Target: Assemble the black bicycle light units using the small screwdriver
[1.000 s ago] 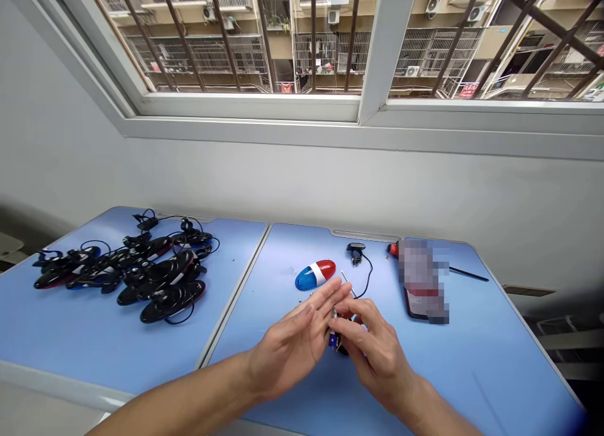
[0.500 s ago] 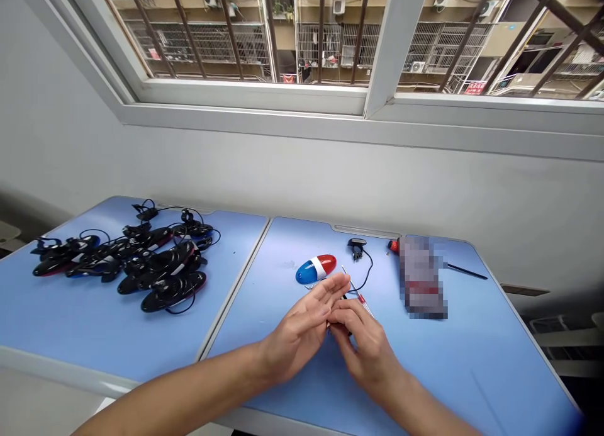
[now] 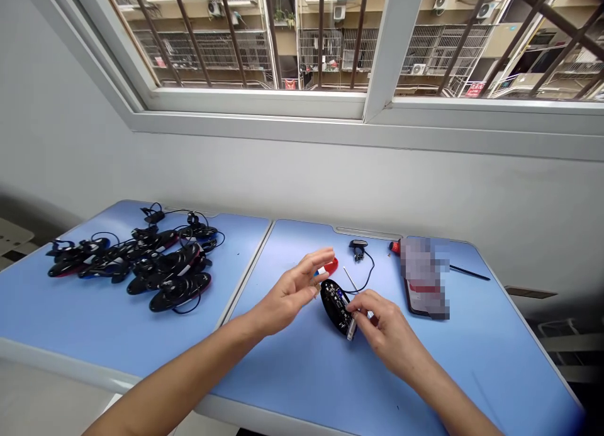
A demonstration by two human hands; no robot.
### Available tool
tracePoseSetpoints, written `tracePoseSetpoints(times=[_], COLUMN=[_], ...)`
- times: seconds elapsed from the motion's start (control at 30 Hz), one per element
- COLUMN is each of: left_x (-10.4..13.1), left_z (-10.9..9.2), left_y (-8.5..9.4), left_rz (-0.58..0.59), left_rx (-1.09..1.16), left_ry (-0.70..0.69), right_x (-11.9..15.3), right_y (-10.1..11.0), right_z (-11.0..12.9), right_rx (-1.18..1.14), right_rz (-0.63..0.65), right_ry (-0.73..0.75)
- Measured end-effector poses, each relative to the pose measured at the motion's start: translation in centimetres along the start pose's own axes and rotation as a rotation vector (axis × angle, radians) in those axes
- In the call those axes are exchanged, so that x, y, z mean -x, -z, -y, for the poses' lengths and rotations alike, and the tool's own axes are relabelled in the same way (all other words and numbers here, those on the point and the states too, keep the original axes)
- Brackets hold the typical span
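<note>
A black oval shell [image 3: 332, 302] with an exposed circuit inside lies tilted on the blue table, between my hands. My right hand [image 3: 380, 319] is at its right edge, thumb and fingertips pinched on a small silvery piece [image 3: 352, 329] that I cannot identify. To the left, my left hand [image 3: 292, 292] is raised with its fingers extended. By its thumb tip shows a small brownish thing, mostly hidden, which seems held there. Behind the left fingers is a red, white and blue oval cover [image 3: 331, 266], partly covered. A thin metal shaft [image 3: 349, 277] lies behind my right hand.
Several black oval units with clamps and cables [image 3: 165, 266] are piled on the left table. Beyond the shell is a small black part with a cable [image 3: 358, 248]. A phone-like object [image 3: 425, 307], partly pixelated, and a black strip [image 3: 469, 272] are at right.
My hands have come apart. The left hand has shifted up and left, the right hand slightly to the right. The black shell, hidden before behind my hands, now shows; the left hand covers more of the cover.
</note>
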State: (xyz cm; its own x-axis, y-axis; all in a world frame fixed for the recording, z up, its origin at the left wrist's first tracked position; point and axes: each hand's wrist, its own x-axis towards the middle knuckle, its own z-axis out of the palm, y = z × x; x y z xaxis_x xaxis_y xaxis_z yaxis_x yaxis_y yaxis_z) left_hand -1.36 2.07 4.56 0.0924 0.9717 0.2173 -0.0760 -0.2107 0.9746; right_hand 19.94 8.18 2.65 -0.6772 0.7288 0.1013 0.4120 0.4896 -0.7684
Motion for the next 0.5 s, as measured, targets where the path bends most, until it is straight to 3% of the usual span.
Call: tracePoseSetpoints(times=[0.13, 0.23, 0.3, 0.4, 0.5], left_x=[-0.1, -0.1, 0.1, 0.8, 1.3], left_z=[1.5, 1.9, 1.6, 1.0, 1.4], left_y=[-0.5, -0.6, -0.3, 0.3, 0.3], left_rz=[-0.101, -0.105, -0.064, 0.138, 0.308], left_rx=[0.212, 0.133, -0.109, -0.598, -0.946], left_ry=[-0.046, -0.067, -0.09, -0.108, -0.131], right_x=[0.0, -0.1, -0.2, -0.3, -0.2], right_y=[0.1, 0.4, 0.8, 1.4, 1.8], right_z=[-0.5, -0.8, -0.9, -0.7, -0.3], right_rx=[0.17, 0.198, 0.153, 0.02, -0.079], right_rz=[0.07, 0.064, 0.039, 0.011, 0.023], right_ry=[-0.047, -0.055, -0.061, -0.113, -0.168])
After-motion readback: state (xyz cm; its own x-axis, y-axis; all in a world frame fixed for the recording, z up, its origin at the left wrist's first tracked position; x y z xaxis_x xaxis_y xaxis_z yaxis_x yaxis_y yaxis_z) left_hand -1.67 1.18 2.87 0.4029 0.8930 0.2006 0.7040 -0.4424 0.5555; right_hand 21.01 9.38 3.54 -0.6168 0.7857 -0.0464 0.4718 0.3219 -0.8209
